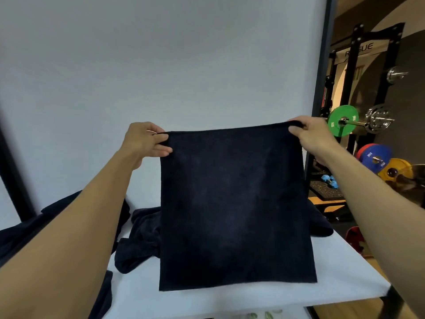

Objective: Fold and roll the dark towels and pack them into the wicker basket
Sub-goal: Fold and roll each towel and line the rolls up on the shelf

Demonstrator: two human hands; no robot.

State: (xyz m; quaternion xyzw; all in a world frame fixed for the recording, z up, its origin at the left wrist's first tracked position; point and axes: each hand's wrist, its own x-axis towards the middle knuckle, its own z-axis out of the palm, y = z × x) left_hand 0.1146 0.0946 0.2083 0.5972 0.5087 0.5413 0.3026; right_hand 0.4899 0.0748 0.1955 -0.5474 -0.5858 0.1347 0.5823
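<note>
Forearms enter from the lower left and lower right of the frame and reach up to mid-frame. Left hand (147, 140): grip clamped on the upper left corner of the towel (234, 208), fingers on the near face. Right hand (310, 134): grip clamped on the upper right corner, thumb on the near face. Between the two hands the top edge is stretched nearly level, and the dark cloth hangs flat as a smooth rectangle across the centre of the frame; whether its lower edge touches the white counter (345, 268) cannot be told.

Behind the hanging cloth, a crumpled heap (140, 240) of more dark towels lies on the counter at centre left, partly hidden. Further dark cloth (27, 233) shows at the left edge under the left forearm.

Upper frame: pale wall (161, 54). Right edge: a weight rack (358, 72) and a green plate (342, 120), with blue and yellow plates lower down.
</note>
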